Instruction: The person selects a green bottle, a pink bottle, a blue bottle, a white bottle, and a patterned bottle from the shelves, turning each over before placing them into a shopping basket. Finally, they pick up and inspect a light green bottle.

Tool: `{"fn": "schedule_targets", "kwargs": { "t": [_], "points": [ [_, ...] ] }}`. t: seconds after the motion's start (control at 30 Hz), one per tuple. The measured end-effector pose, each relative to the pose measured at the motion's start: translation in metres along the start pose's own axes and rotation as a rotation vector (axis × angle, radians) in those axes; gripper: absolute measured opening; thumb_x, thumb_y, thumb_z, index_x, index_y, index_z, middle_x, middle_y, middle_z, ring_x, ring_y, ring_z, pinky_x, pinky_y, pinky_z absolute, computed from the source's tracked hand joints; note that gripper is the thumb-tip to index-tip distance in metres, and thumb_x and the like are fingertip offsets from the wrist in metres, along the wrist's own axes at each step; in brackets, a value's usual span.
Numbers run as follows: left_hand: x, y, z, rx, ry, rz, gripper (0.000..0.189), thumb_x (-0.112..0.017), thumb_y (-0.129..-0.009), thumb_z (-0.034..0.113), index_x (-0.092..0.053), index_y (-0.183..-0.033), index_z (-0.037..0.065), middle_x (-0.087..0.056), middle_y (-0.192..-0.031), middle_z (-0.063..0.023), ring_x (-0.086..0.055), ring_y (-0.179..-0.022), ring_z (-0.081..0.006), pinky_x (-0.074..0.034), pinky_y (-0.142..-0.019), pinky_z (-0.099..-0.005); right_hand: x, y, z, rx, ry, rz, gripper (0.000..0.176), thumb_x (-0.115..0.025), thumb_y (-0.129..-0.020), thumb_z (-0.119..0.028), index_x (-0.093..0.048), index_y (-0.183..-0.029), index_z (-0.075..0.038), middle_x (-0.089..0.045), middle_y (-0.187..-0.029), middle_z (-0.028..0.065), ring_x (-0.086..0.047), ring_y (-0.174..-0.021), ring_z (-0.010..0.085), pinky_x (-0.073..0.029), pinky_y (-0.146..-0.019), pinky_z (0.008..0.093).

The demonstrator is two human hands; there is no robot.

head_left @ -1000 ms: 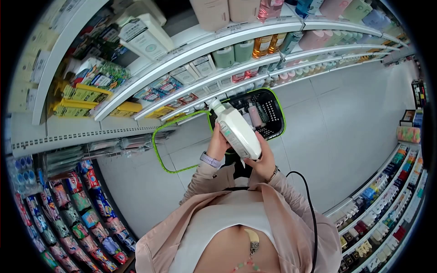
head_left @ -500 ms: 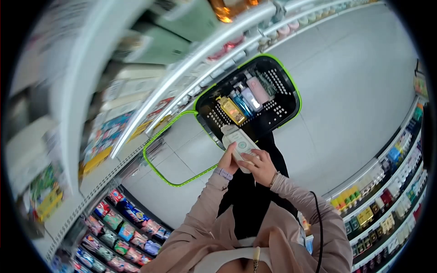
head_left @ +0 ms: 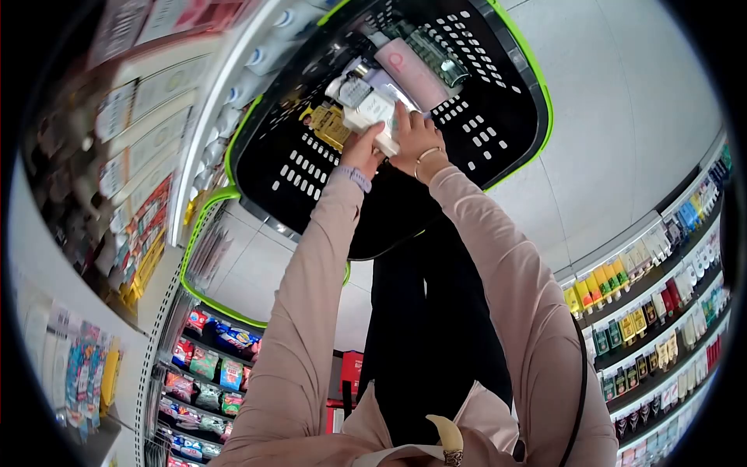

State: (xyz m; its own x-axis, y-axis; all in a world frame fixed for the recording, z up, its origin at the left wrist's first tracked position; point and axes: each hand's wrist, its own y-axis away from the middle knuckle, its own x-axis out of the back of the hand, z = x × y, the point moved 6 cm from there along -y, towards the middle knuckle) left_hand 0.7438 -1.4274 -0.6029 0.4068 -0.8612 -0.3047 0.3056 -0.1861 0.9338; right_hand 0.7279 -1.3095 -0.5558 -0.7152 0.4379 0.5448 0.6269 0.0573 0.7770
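Note:
A white bottle with a label is held between my two hands, over the inside of a black basket with a green rim. My left hand grips its lower left side. On the right side of the bottle, my right hand rests with its fingers against it. Beneath and around it in the basket are a yellow bottle, a pink bottle and a dark green bottle. A pale purple bottle is partly hidden behind the white one.
Shelves with boxes rise close on the left. Packets hang on a lower rack at the lower left. Shelves of small bottles curve along the right. The basket's green handle extends left over the tiled floor.
My hands have moved forward with the white bottle, from the basket's near edge to over its contents. The basket appears larger and closer in view.

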Motion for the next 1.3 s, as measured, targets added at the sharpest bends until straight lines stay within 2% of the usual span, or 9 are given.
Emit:
{"fn": "schedule_targets", "kwargs": {
  "t": [0.23,0.4,0.57,0.67,0.73,0.9,1.03,1.13,1.3],
  "points": [
    [-0.003,-0.074,-0.008,-0.01,-0.053,0.053,0.036,-0.061,-0.08,0.009,-0.048,-0.113,0.004,-0.054,-0.108,-0.0075,-0.052,-0.101,-0.0201,-0.042,-0.086,-0.0332,-0.017,-0.045,0.032,-0.178,0.029,0.054,0.102,-0.074,-0.06,-0.034,-0.013,-0.138,-0.013,-0.035,-0.126,0.0139,-0.042,-0.109,0.0312,-0.04,-0.088,0.0383],
    [0.0,-0.073,-0.008,-0.114,-0.162,0.159,0.041,-0.066,-0.076,0.004,-0.048,-0.112,0.0,-0.055,-0.107,-0.0109,-0.053,-0.1,-0.0218,-0.041,-0.088,-0.0335,-0.027,-0.035,0.031,-0.205,-0.11,0.177,0.096,-0.077,-0.059,-0.021,-0.02,-0.136,-0.015,-0.033,-0.123,0.0127,-0.039,-0.11,0.0327,-0.041,-0.087,0.039],
    [0.025,-0.091,-0.006,-0.2,-0.928,0.452,0.05,-0.072,-0.07,0.011,-0.046,-0.108,-0.005,-0.057,-0.095,-0.0107,-0.056,-0.085,-0.0176,-0.046,-0.07,-0.0297,-0.045,-0.039,0.037,-0.246,-0.252,0.129,0.091,-0.074,-0.061,-0.014,-0.021,-0.135,-0.016,-0.03,-0.126,0.0155,-0.038,-0.11,0.0361,-0.042,-0.089,0.0402],
    [0.058,-0.104,-0.037,-0.154,-0.827,0.358,0.044,-0.069,-0.072,0.01,-0.047,-0.107,-0.005,-0.056,-0.088,-0.0086,-0.056,-0.078,-0.0154,-0.046,-0.063,-0.0277,-0.035,-0.035,0.048,-0.202,-0.275,0.007,0.081,-0.07,-0.064,-0.016,-0.028,-0.133,-0.015,-0.033,-0.124,0.017,-0.04,-0.11,0.0364,-0.041,-0.09,0.0391],
    [0.036,-0.068,-0.038,-0.035,-0.631,0.284,0.036,-0.067,-0.074,0.009,-0.05,-0.104,-0.002,-0.056,-0.085,-0.0069,-0.055,-0.073,-0.014,-0.046,-0.06,-0.0267,-0.029,-0.027,0.054,-0.163,-0.378,-0.119,0.065,-0.068,-0.065,-0.019,-0.042,-0.124,-0.01,-0.041,-0.121,0.0192,-0.044,-0.108,0.0355,-0.041,-0.091,0.0364],
    [-0.039,0.062,-0.041,0.15,-0.395,0.028,0.022,-0.058,-0.082,0.017,-0.054,-0.103,0.012,-0.057,-0.088,-0.0005,-0.055,-0.081,-0.0142,-0.044,-0.07,-0.0286,-0.019,0.008,0.066,-0.023,-0.443,0.112,0.043,-0.064,-0.068,-0.022,-0.057,-0.107,-0.005,-0.06,-0.097,0.0152,-0.057,-0.089,0.0304,-0.046,-0.08,0.0331],
    [-0.07,0.156,-0.03,0.142,-0.229,-0.107,0.027,-0.056,-0.084,0.02,-0.049,-0.11,0.016,-0.057,-0.1,0.0008,-0.053,-0.093,-0.0149,-0.041,-0.077,-0.0346,0.01,0.067,0.024,0.572,-0.002,0.275,0.026,-0.058,-0.075,-0.016,-0.058,-0.097,-0.001,-0.062,-0.087,0.0131,-0.061,-0.078,0.0239,-0.049,-0.071,0.0312],
    [-0.082,0.237,-0.001,0.091,-0.051,-0.159,0.032,-0.055,-0.085,0.019,-0.047,-0.115,0.014,-0.055,-0.108,-0.0025,-0.052,-0.1,-0.0183,-0.04,-0.084,-0.0377,0.065,0.155,-0.004,-0.138,-1.479,-0.217,0.026,-0.055,-0.082,-0.016,-0.052,-0.107,-0.008,-0.06,-0.091,0.0064,-0.06,-0.079,0.0199,-0.05,-0.067,0.0347],
    [-0.072,0.387,0.078,-0.177,0.052,-0.26,0.033,-0.054,-0.085,0.019,-0.048,-0.116,0.014,-0.055,-0.112,-0.0048,-0.052,-0.102,-0.0207,-0.041,-0.085,-0.0363,0.194,0.282,-0.096,0.097,-1.667,-0.211,0.029,-0.049,-0.087,-0.013,-0.048,-0.115,-0.007,-0.058,-0.102,0.0055,-0.057,-0.089,0.0171,-0.047,-0.079,0.0339]
  ]
}}
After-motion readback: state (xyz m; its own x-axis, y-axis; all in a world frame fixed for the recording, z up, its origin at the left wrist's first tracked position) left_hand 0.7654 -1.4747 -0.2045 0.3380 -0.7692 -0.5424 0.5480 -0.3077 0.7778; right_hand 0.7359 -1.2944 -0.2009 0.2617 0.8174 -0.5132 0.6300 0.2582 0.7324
